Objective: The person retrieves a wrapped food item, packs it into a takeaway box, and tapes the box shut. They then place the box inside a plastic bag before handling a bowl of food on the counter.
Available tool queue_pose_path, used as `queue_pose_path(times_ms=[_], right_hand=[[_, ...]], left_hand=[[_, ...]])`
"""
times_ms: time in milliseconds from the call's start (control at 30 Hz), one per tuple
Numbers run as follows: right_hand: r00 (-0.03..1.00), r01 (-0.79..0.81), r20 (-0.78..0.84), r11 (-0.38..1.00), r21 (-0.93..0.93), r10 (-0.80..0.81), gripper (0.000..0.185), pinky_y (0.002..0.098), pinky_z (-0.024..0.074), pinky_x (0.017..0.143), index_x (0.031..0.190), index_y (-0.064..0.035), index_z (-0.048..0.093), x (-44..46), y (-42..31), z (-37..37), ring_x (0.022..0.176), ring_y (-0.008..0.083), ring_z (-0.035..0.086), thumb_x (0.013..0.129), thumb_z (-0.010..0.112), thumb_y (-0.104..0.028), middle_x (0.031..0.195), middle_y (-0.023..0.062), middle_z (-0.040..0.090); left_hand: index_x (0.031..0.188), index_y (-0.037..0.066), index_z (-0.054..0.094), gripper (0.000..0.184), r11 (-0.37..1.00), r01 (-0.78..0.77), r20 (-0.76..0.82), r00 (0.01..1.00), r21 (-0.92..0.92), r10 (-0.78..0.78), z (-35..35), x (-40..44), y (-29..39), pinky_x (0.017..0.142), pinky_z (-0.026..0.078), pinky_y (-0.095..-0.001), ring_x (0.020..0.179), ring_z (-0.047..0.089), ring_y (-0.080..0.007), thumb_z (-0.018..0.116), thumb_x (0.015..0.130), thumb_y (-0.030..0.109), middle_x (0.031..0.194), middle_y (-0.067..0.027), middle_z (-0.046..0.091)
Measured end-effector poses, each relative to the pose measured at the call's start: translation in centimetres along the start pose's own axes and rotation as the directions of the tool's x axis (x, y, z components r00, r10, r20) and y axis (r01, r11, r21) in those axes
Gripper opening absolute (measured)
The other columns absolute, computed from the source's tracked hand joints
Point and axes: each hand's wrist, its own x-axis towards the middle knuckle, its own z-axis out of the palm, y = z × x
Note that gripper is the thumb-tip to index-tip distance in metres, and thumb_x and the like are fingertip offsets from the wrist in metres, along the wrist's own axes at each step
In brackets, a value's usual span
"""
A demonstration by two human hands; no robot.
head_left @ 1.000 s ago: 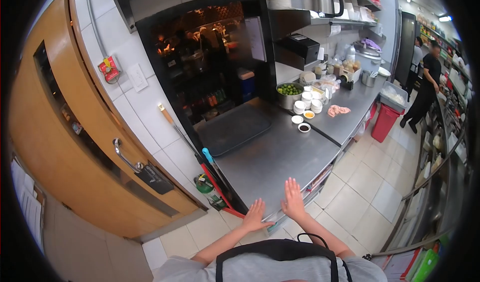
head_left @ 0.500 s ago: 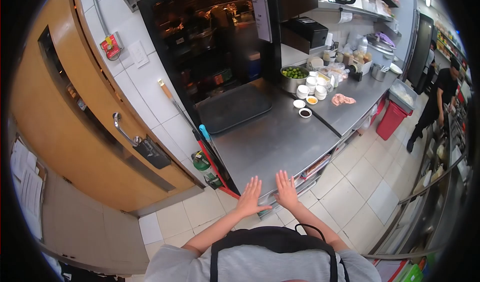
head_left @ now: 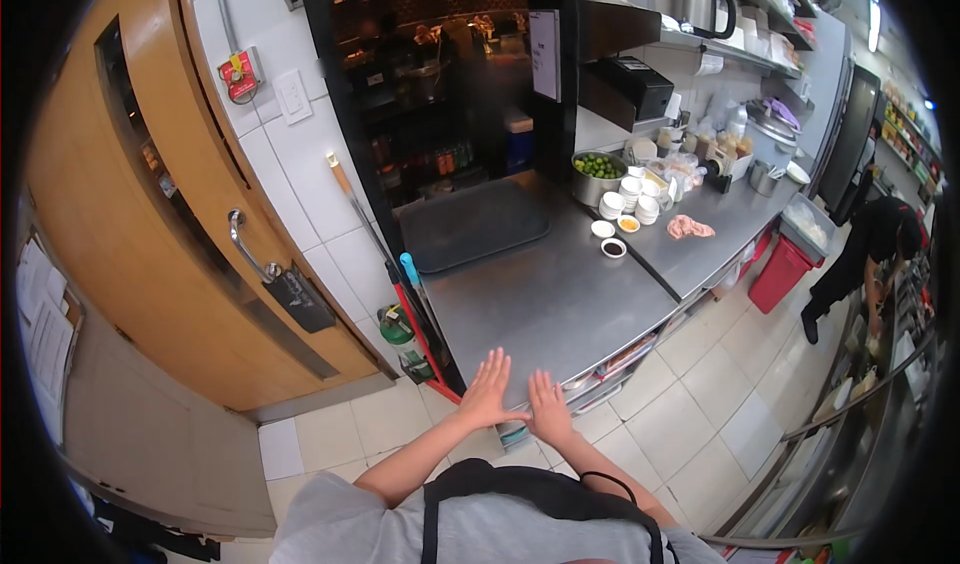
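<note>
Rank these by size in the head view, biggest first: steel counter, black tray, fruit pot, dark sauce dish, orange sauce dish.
1. Steel counter
2. Black tray
3. Fruit pot
Last, too alike to rank: dark sauce dish and orange sauce dish; the dark one sits nearer the camera.

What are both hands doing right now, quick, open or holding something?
Left hand: open, holding nothing, at the near end of the steel counter.
Right hand: open, holding nothing.

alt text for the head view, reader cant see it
Open, empty left hand and right hand at the near end of a steel counter. On it are a dark tray, a pot of green fruit, white cups and a pink cloth. A co-worker stoops at right.
</note>
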Motion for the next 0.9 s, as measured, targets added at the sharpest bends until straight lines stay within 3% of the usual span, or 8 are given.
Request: queue_pose_path(times_ms=[33, 67, 367, 467, 533, 600, 633, 900], right_hand=[[0.987, 0.055, 0.159, 0.98, -0.189, -0.024, 0.088, 0.05, 0.0252, 0.101, 0.135, 0.0012, 0.019, -0.5, 0.4, 1.7, 0.131, 0.0348, 0.019, 0.069, 0.067, -0.032, 0.14, 0.021, 0.02], [0.986, 0.058, 0.163, 0.98, -0.193, -0.027, 0.088, 0.05, 0.0252, 0.101, 0.135, 0.0012, 0.019, -0.4, 0.3, 1.5, 0.131, 0.0348, 0.019, 0.069, 0.067, -0.032, 0.14, 0.021, 0.02], [0.899, -0.13, 0.432, 0.985, 0.11, 0.071, 0.084, 0.0501, 0.028, 0.1, 0.133, -0.0008, 0.024, 1.8, 0.0, -1.2, 0.13, 0.033, 0.021, 0.071, 0.066, -0.039, 0.139, 0.0212, 0.021], [0.901, -0.23, 0.427, 0.917, 0.325, 0.075, 0.085, 0.0502, 0.0259, 0.101, 0.133, 0.0011, 0.022, 4.2, -0.9, -0.9, 0.128, 0.0395, 0.022, 0.074, 0.063, -0.045, 0.139, 0.0241, 0.02], [0.938, -0.247, 0.304, 0.933, 0.26, 0.163, 0.082, 0.0515, 0.0232, 0.101, 0.133, 0.0014, 0.024, 6.2, -4.7, -2.4, 0.128, 0.0409, 0.021, 0.076, 0.06, -0.044, 0.138, 0.0251, 0.022], [0.971, -0.201, -0.092, 0.964, 0.177, 0.219, 0.076, 0.0538, 0.0198, 0.101, 0.132, 0.0008, 0.028, 7.0, -7.0, -1.1, 0.128, 0.0418, 0.021, 0.078, 0.059, -0.042, 0.136, 0.026, 0.027], [0.985, -0.169, -0.042, 0.985, 0.018, 0.17, 0.07, 0.0544, 0.0201, 0.1, 0.131, -0.0006, 0.031, 7.0, -7.2, 0.3, 0.128, 0.0375, 0.024, 0.081, 0.053, -0.044, 0.135, 0.0232, 0.029], [0.967, -0.242, 0.057, 0.966, -0.095, 0.248, 0.067, 0.0525, 0.0196, 0.101, 0.13, -0.0048, 0.035, 7.1, -7.9, 3.5, 0.127, 0.0305, 0.029, 0.082, 0.045, -0.051, 0.135, 0.0168, 0.034]], left_hand=[[0.136, -0.005, 0.009, 0.117, 0.999, -0.028, -0.065, 0.998, -0.037, 0.025, -1.1, 0.5, 0.1, 0.107, 0.01, -0.045, 0.133, 0.003, -0.0373, 0.064, 0.06, 0.065, 0.142, -0.0262, 0.004], [0.136, -0.006, 0.01, 0.116, 0.996, -0.056, -0.13, 0.99, -0.073, 0.046, -1.9, 1.0, 0.1, 0.107, 0.01, -0.046, 0.133, 0.003, -0.0381, 0.065, 0.06, 0.063, 0.142, -0.0265, 0.004], [0.137, -0.003, 0.001, 0.121, 0.992, -0.09, -0.26, 0.964, -0.083, 0.065, -7.3, 4.3, -5.8, 0.106, 0.009, -0.0473, 0.133, -0.001, -0.0385, 0.068, 0.059, 0.061, 0.142, -0.0263, 0.0], [0.137, -0.003, 0.001, 0.12, 0.994, -0.093, -0.262, 0.962, -0.049, 0.077, -9.0, 4.6, -8.1, 0.107, 0.008, -0.0468, 0.133, -0.001, -0.038, 0.068, 0.06, 0.06, 0.142, -0.0261, -0.001], [0.137, -0.003, 0.001, 0.12, 0.993, -0.1, -0.259, 0.962, -0.056, 0.082, -9.8, 4.9, -10.0, 0.107, 0.008, -0.0466, 0.133, -0.001, -0.0378, 0.067, 0.06, 0.06, 0.142, -0.0262, -0.002], [0.137, -0.003, 0.0, 0.119, 0.992, -0.105, -0.256, 0.963, -0.065, 0.086, -10.1, 5.3, -11.8, 0.107, 0.009, -0.0464, 0.133, -0.001, -0.0376, 0.067, 0.061, 0.06, 0.142, -0.0262, -0.002], [0.137, -0.003, 0.001, 0.118, 0.986, -0.133, -0.247, 0.963, -0.104, 0.104, -10.2, 5.5, -12.7, 0.107, 0.01, -0.0461, 0.133, -0.001, -0.0375, 0.066, 0.062, 0.061, 0.142, -0.0262, -0.002], [0.136, -0.004, 0.004, 0.114, 0.961, -0.226, -0.193, 0.962, -0.159, 0.194, -9.6, 7.8, -17.7, 0.107, 0.011, -0.0456, 0.133, 0.002, -0.0372, 0.063, 0.064, 0.061, 0.142, -0.026, 0.001]])
